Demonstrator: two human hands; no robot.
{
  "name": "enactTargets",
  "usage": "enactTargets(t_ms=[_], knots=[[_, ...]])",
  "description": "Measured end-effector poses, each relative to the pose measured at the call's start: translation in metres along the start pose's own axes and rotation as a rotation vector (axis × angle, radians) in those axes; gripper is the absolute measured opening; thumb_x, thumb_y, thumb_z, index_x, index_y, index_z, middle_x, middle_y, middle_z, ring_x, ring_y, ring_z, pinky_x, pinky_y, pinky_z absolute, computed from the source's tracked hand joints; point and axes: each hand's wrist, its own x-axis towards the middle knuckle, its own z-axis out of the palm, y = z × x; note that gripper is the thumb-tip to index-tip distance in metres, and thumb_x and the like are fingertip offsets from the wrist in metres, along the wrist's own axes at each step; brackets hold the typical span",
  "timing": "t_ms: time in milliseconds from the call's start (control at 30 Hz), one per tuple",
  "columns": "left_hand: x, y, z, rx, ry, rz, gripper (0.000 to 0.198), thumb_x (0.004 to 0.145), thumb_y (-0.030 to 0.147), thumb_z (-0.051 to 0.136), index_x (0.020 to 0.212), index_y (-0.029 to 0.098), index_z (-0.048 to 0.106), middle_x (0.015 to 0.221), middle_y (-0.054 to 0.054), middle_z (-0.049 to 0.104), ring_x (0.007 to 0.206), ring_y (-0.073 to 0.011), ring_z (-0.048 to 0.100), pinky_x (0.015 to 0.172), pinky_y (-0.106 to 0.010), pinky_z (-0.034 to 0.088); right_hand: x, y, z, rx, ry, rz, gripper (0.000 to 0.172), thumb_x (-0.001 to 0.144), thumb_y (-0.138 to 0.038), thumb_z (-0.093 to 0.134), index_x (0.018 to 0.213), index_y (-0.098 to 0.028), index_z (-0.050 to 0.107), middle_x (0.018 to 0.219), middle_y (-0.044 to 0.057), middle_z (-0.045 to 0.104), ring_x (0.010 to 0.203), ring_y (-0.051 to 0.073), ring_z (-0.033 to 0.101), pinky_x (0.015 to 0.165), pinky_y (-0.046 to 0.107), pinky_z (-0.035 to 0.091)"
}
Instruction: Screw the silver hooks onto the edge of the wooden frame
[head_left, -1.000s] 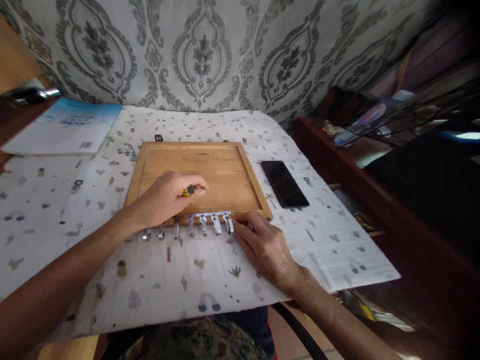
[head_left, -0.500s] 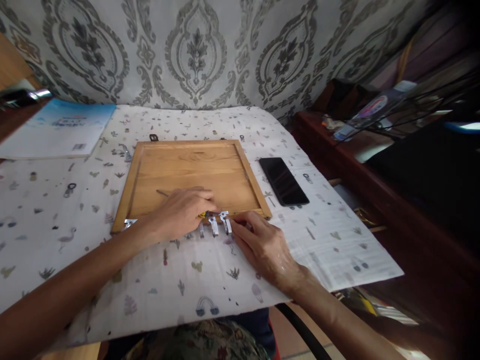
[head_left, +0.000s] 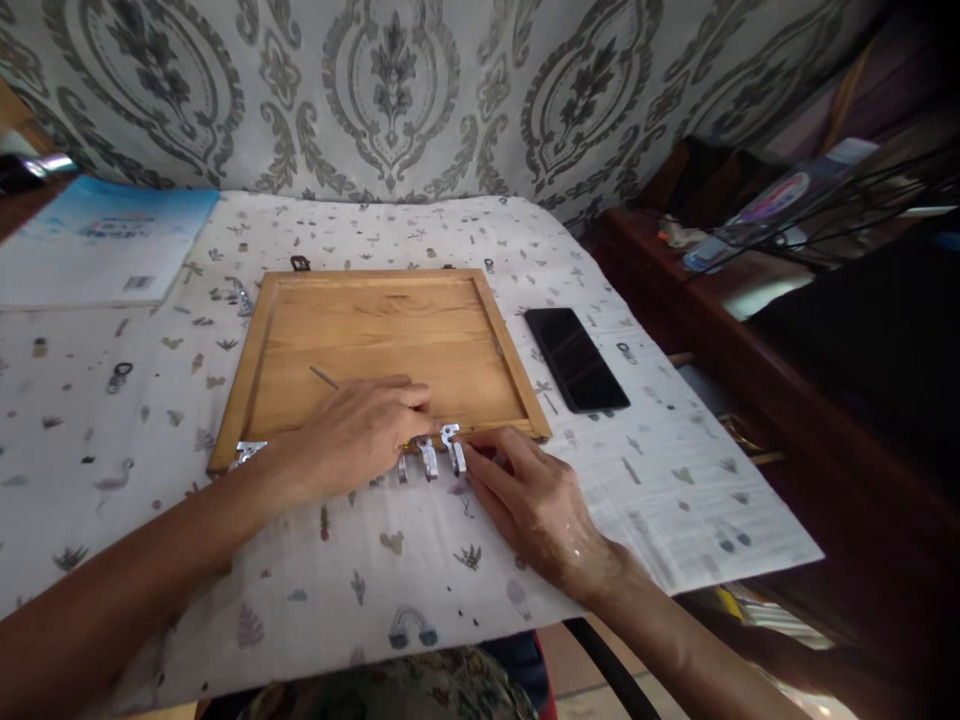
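Note:
A shallow wooden frame with a plank panel (head_left: 390,340) lies flat on the patterned tablecloth. Several silver metal hooks (head_left: 429,458) line its near edge, and another metal piece (head_left: 249,453) sits at its near left corner. My left hand (head_left: 367,430) is closed over the near edge around a screwdriver (head_left: 324,377); its thin shaft sticks out to the left and a bit of yellow shows by my fingers. With thumb and fingers pinched, my right hand (head_left: 532,500) grips the rightmost metal hook (head_left: 454,452). My left hand hides some of the hooks.
A black phone (head_left: 577,360) lies right of the frame. At the back left is a blue and white book (head_left: 105,245). A small metal piece (head_left: 241,298) rests beside the frame's left side. A bottle (head_left: 780,205) and cables are on the dark furniture at right.
The camera view has shifted slightly. Both hands stay at the hooks in nearly the same pose, and the frame has not visibly moved on the cloth.

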Motion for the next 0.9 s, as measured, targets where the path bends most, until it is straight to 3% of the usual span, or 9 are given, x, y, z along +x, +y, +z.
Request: enactTargets(t_ms=[167,300,433,533,667,733,900], knots=[[0.0,0.001,0.002,-0.009,-0.02,-0.014,0.043,0.08,-0.007,0.047,0.091,0.022,0.077,0.088,-0.002,0.066,0.087,-0.0168,0.061,0.065,-0.028,0.036,0.001,0.0,0.0,0.001,-0.004,-0.013,0.026,0.099,-0.01,0.046,0.106,-0.014,0.071,0.092,0.01,0.069,0.078,0.019,0.067,0.065,0.03,0.059],[-0.002,-0.004,0.002,-0.026,0.049,-0.053,0.042,0.086,-0.002,0.047,0.105,0.022,0.075,0.099,-0.003,0.071,0.095,-0.0182,0.064,0.072,-0.029,0.043,0.0,0.001,0.0,0.019,0.002,-0.005,0.025,0.1,-0.011,0.048,0.107,-0.016,0.071,0.093,0.009,0.07,0.082,0.019,0.068,0.068,0.03,0.06],[-0.008,-0.011,-0.016,-0.178,0.269,-0.161,0.03,0.099,0.023,0.051,0.123,0.022,0.069,0.107,-0.004,0.074,0.092,-0.0165,0.067,0.079,-0.028,0.048,0.0,0.001,0.001,0.009,0.008,-0.006,0.025,0.099,-0.01,0.048,0.105,-0.016,0.072,0.093,0.01,0.071,0.082,0.019,0.069,0.068,0.03,0.06],[-0.015,-0.013,-0.038,-0.35,0.439,-0.274,0.029,0.099,0.035,0.053,0.116,0.019,0.07,0.088,0.0,0.072,0.071,-0.0102,0.062,0.067,-0.022,0.048,0.0,0.001,0.001,-0.007,0.011,-0.016,0.024,0.099,-0.011,0.048,0.105,-0.015,0.071,0.093,0.009,0.071,0.082,0.019,0.069,0.068,0.03,0.061],[-0.023,-0.022,-0.058,-0.479,0.648,-0.376,0.026,0.097,0.036,0.058,0.103,0.013,0.07,0.064,0.005,0.054,0.054,-0.0035,0.047,0.052,-0.015,0.039,0.0,0.002,0.001,-0.016,0.017,-0.028,0.025,0.1,-0.012,0.047,0.105,-0.015,0.071,0.093,0.01,0.071,0.082,0.019,0.07,0.069,0.03,0.061],[-0.024,-0.034,-0.062,-0.536,0.847,-0.302,0.022,0.091,0.034,0.064,0.091,0.014,0.071,0.052,0.007,0.044,0.045,-0.0031,0.041,0.042,-0.014,0.031,0.0,0.002,0.001,-0.016,0.029,-0.037,0.024,0.1,-0.012,0.048,0.105,-0.015,0.071,0.094,0.01,0.071,0.083,0.019,0.07,0.069,0.03,0.061],[-0.025,-0.064,-0.069,-0.785,1.024,-0.202,0.017,0.08,0.033,0.075,0.077,0.017,0.069,0.042,0.01,0.029,0.036,-0.0036,0.024,0.036,-0.019,0.022,0.0,0.001,0.002,-0.015,0.04,-0.035,0.024,0.101,-0.013,0.047,0.102,-0.014,0.071,0.094,0.01,0.071,0.083,0.019,0.069,0.069,0.03,0.061]])
